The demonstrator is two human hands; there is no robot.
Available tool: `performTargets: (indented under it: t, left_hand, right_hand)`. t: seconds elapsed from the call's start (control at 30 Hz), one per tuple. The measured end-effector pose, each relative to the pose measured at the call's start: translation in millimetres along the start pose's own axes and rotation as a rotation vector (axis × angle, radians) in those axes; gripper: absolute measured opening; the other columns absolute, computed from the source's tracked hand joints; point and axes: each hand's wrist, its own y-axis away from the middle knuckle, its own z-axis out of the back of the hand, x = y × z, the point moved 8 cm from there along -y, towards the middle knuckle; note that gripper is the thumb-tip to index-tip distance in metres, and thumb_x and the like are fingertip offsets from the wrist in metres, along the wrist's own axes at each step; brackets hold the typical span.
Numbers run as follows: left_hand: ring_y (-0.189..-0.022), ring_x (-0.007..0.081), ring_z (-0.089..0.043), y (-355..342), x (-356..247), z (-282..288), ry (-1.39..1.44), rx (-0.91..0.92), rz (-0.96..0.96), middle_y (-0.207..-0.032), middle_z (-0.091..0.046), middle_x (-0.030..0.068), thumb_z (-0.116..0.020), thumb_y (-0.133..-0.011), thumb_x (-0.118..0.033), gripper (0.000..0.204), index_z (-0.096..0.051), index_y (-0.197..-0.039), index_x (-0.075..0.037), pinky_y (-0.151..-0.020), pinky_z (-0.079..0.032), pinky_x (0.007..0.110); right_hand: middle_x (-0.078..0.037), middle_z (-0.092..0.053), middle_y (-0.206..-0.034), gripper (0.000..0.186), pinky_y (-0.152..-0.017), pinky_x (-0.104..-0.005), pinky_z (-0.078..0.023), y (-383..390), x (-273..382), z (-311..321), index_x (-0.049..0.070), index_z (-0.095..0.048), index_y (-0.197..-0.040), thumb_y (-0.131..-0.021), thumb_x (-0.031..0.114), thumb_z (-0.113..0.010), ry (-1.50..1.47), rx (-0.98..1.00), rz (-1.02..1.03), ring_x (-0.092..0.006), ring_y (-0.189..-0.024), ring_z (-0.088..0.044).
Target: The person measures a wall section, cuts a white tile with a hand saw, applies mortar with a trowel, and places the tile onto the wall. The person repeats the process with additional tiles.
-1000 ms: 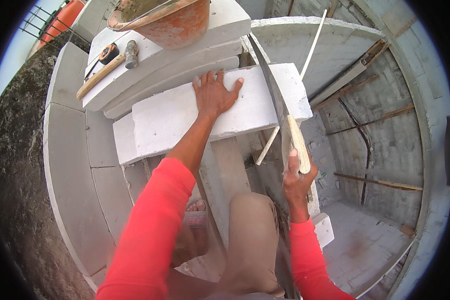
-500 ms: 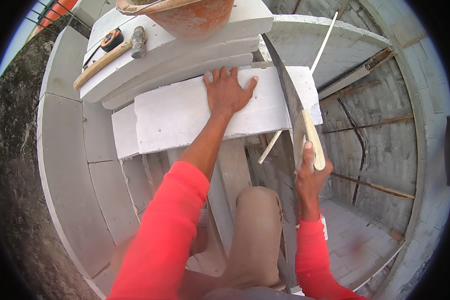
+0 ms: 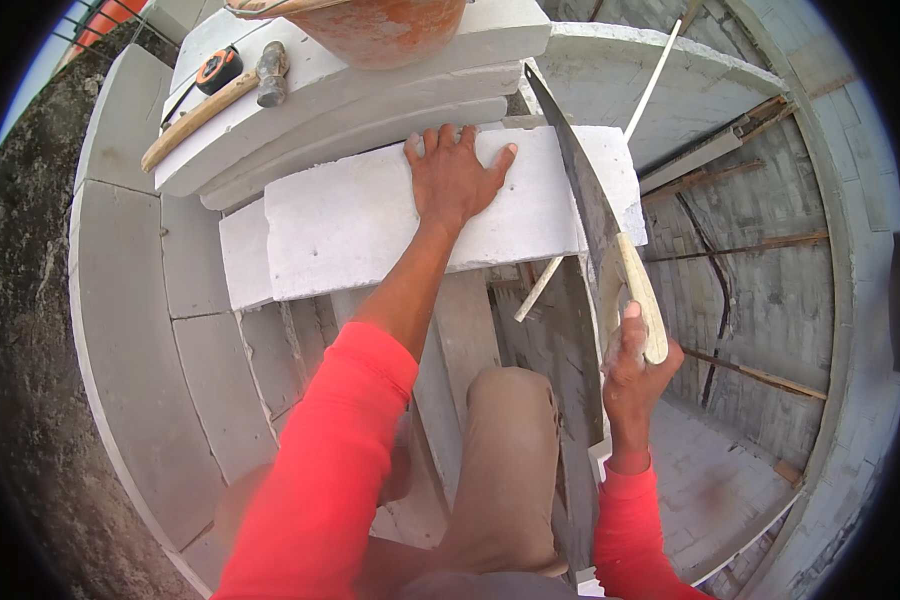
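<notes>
My left hand (image 3: pixel 450 180) lies with spread fingers on top of a white lightweight block (image 3: pixel 340 230), pressing near its middle. My right hand (image 3: pixel 642 360) grips the pale wooden handle of a hand saw (image 3: pixel 582 175). The long grey blade crosses the block near its right end. A thin white rod (image 3: pixel 654 75) runs behind and under the block. A second white block (image 3: pixel 241 255) shows at the left end. My bent knee (image 3: pixel 510 420) is below.
Stacked blocks (image 3: pixel 370 88) behind hold an orange bucket (image 3: pixel 380 30), a hammer (image 3: pixel 272 75) and a tape measure (image 3: pixel 219 68). A block wall (image 3: pixel 130 330) runs along the left beside a dark mossy surface (image 3: pixel 20 250). At the right, a drop opens onto a lower floor (image 3: pixel 705 470).
My right hand and the saw have moved right, then back down toward me along the cut. My left hand stays spread on the block. The view has shifted slightly.
</notes>
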Motion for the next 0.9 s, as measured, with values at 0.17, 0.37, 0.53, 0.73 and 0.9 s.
performTargets:
  t: [0.17,0.37,0.53,0.73,0.9]
  left_hand:
    - [-0.152,0.0315,-0.042,2,-3,4,-0.038,0.024,-0.001,-0.153,-0.061,0.0152,-0.047,-0.102,-0.074,0.085,-0.064,-0.152,-0.008,-0.131,-0.017,0.055]
    - [-0.154,0.0327,-0.040,1,-1,-2,-0.054,0.053,0.009,-0.154,-0.059,0.0160,-0.046,-0.102,-0.075,0.085,-0.063,-0.153,-0.008,-0.131,-0.016,0.056]
    - [-0.153,0.0322,-0.042,-1,-1,0,-0.045,0.013,-0.002,-0.153,-0.060,0.0162,-0.049,-0.101,-0.075,0.086,-0.063,-0.153,-0.008,-0.132,-0.017,0.054]
    - [-0.149,0.0327,-0.047,5,-3,1,-0.042,-0.009,-0.004,-0.149,-0.063,0.0165,-0.055,-0.098,-0.075,0.087,-0.067,-0.148,-0.005,-0.130,-0.019,0.054]
    - [-0.150,0.0326,-0.047,2,0,-2,-0.024,-0.051,-0.009,-0.151,-0.063,0.0168,-0.054,-0.099,-0.075,0.087,-0.067,-0.148,-0.005,-0.130,-0.019,0.054]
  right_hand:
    - [-0.013,-0.062,-0.064,0.053,-0.062,-0.0427,-0.047,-117,8,-97,-0.013,-0.067,-0.087,-0.104,0.038,-0.069,0.098,0.048,0.050,-0.0146,-0.067,-0.052]
    - [-0.004,-0.068,-0.080,0.037,-0.067,-0.0317,-0.049,-26,-5,-21,-0.012,-0.075,-0.120,-0.106,0.022,-0.070,0.038,0.049,-0.104,-0.0082,-0.076,-0.056]
    - [-0.007,-0.067,-0.073,0.039,-0.065,-0.0325,-0.048,-35,27,-29,-0.013,-0.076,-0.107,-0.106,0.026,-0.070,0.043,0.008,-0.081,-0.0095,-0.073,-0.057]
    - [-0.012,-0.063,-0.071,0.045,-0.068,-0.0378,-0.052,-86,7,-70,-0.014,-0.074,-0.101,-0.104,0.031,-0.071,0.105,0.049,-0.021,-0.0131,-0.074,-0.060]
    - [0.000,-0.066,-0.082,0.041,-0.063,-0.0282,-0.045,52,6,38,-0.010,-0.074,-0.130,-0.108,0.024,-0.067,0.044,0.058,0.153,-0.0067,-0.073,-0.055]
